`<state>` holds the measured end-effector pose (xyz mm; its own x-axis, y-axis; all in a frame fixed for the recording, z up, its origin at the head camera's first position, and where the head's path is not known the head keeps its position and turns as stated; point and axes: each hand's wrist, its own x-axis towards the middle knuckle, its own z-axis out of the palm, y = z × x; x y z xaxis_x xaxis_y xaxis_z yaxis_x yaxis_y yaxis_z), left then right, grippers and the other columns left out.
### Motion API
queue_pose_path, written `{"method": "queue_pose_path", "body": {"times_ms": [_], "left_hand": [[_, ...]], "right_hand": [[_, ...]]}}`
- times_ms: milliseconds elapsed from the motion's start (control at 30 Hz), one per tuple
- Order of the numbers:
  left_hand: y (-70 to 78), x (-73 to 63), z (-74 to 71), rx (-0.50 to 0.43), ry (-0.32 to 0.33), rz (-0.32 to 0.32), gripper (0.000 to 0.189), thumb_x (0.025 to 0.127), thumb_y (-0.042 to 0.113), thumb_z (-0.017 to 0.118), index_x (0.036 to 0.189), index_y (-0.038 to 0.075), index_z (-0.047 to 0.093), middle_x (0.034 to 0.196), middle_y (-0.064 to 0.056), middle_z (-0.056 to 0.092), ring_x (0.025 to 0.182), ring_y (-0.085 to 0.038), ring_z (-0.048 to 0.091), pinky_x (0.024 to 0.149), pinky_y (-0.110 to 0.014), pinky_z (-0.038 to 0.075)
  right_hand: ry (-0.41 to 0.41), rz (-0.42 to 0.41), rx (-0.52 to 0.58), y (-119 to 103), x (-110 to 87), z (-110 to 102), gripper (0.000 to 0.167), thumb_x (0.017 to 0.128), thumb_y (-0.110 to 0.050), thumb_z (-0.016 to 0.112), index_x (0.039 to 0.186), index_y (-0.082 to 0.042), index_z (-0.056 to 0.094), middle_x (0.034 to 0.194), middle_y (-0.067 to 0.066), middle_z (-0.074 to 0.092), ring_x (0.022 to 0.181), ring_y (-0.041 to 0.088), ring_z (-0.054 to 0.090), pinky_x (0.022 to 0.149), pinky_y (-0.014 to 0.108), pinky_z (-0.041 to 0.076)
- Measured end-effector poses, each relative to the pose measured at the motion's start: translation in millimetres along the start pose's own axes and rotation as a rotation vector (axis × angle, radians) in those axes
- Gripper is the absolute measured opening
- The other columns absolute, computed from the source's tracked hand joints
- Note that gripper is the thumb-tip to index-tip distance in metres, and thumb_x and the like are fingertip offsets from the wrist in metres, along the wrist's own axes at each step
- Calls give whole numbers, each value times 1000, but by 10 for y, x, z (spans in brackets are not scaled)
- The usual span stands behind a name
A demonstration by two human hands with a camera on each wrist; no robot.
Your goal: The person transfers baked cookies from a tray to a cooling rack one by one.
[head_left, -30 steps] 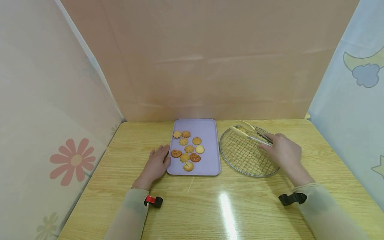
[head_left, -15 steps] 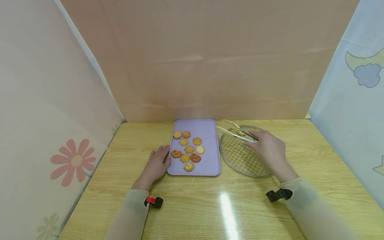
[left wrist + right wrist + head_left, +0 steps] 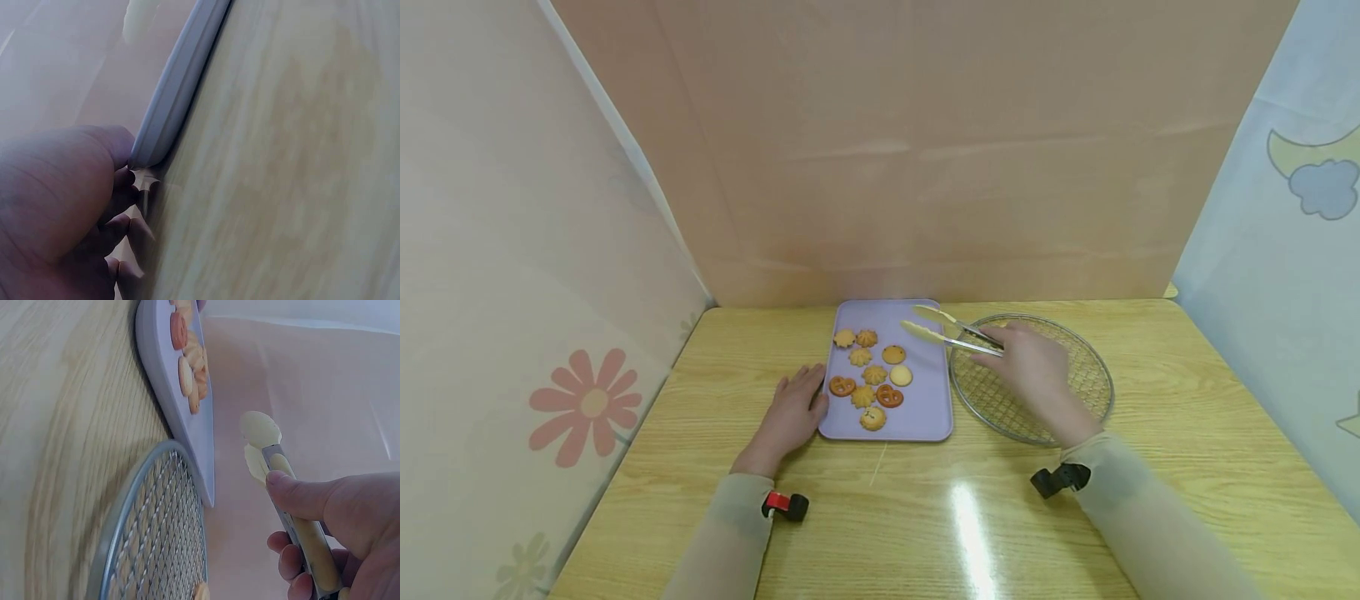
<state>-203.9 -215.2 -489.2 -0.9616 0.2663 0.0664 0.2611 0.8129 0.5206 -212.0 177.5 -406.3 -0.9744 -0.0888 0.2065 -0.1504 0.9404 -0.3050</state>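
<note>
My right hand [image 3: 1033, 362] grips a pair of tongs [image 3: 958, 332] with metal arms and cream tips. The tong tips are spread above the right part of a lilac tray [image 3: 925, 417], with nothing visible between them. Beneath this hand lies a round wire rack [image 3: 1086, 375]; a cookie [image 3: 201, 591] on it shows in the right wrist view but is hidden in the head view. At the tray's left edge rests my left hand [image 3: 790, 412], its thumb touching the rim [image 3: 140, 147] and its other fingers beside it. Several cookies [image 3: 875, 374] and two pretzels [image 3: 890, 396] lie on the tray.
Everything stands on a wooden table [image 3: 910, 508]. A brown backdrop [image 3: 887, 167] rises behind it, with patterned cloth [image 3: 587, 250] at the left and cloth [image 3: 1285, 275] at the right. The rack stands close to the tray's right edge.
My right hand has moved left with the tongs, bringing the tips from over the rack to over the tray. The left hand and tray have stayed put.
</note>
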Motion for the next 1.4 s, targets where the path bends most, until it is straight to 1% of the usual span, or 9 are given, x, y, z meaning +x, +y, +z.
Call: {"method": "queue_pose_path", "body": {"times_ms": [133, 233, 400, 500, 600, 833, 1000, 1100, 1400], "left_hand": [[-7, 3, 6, -1, -1, -2, 58, 113, 17, 56, 165, -6, 44, 170, -23, 45, 163, -45, 31, 133, -66, 12], [-22, 10, 16, 2, -1, -1, 58, 113, 17, 57, 165, -5, 44, 169, -23, 46, 163, -44, 31, 133, -66, 12], [-18, 10, 15, 1, -1, 4, 58, 114, 17, 57, 165, -5, 44, 170, -23, 45, 163, -44, 31, 133, -66, 12], [-7, 5, 9, -4, -2, 1, 57, 114, 17, 57, 165, -5, 44, 170, -23, 45, 163, -44, 31, 133, -66, 12], [7, 2, 3, -12, 1, -2, 57, 114, 18, 57, 165, -5, 44, 170, -22, 45, 163, -44, 31, 133, -66, 12], [11, 4, -4, -5, -5, -5, 58, 114, 18, 56, 166, -4, 44, 171, -21, 45, 163, -43, 30, 134, -65, 11], [15, 4, -13, -7, -7, -1, 58, 114, 18, 57, 166, -5, 43, 170, -22, 45, 163, -44, 31, 133, -66, 11], [20, 8, -17, -6, -6, 0, 58, 114, 18, 57, 166, -5, 44, 170, -22, 45, 163, -44, 31, 133, -66, 11], [13, 7, -11, -8, -1, 2, 58, 113, 18, 57, 165, -5, 45, 170, -22, 46, 163, -44, 32, 133, -66, 12]], "right_hand": [[-10, -12, 14, -104, 50, 53, 60, 91, -48, 90, 143, -21, 76, 126, 13, 76, 87, 32, 74, 57, 44, 51], [-16, -24, 25, -180, 82, 80, 59, 92, -47, 90, 143, -21, 77, 130, 14, 76, 95, 35, 76, 59, 44, 52], [-22, -42, 11, -303, 137, 125, 57, 91, -47, 91, 142, -24, 78, 123, 10, 77, 84, 31, 74, 58, 44, 50], [-34, -53, -4, -366, 168, 167, 57, 91, -47, 90, 142, -25, 78, 110, 7, 76, 74, 27, 67, 57, 43, 47], [-38, -78, -15, -427, 193, 195, 56, 91, -47, 90, 141, -26, 79, 100, 4, 73, 70, 23, 63, 55, 42, 47], [-32, -142, -17, -566, 249, 240, 53, 90, -47, 92, 137, -23, 81, 109, 5, 77, 73, 22, 66, 56, 40, 51], [-43, -163, -38, -640, 306, 308, 52, 89, -47, 92, 135, -24, 82, 119, 7, 80, 84, 25, 73, 61, 42, 55], [-50, -176, -59, -687, 333, 328, 53, 89, -48, 92, 135, -25, 82, 122, 8, 80, 86, 25, 75, 61, 42, 56], [-52, -190, -77, -822, 394, 372, 53, 89, -50, 91, 135, -25, 82, 107, 5, 79, 73, 19, 68, 55, 39, 54]]}}
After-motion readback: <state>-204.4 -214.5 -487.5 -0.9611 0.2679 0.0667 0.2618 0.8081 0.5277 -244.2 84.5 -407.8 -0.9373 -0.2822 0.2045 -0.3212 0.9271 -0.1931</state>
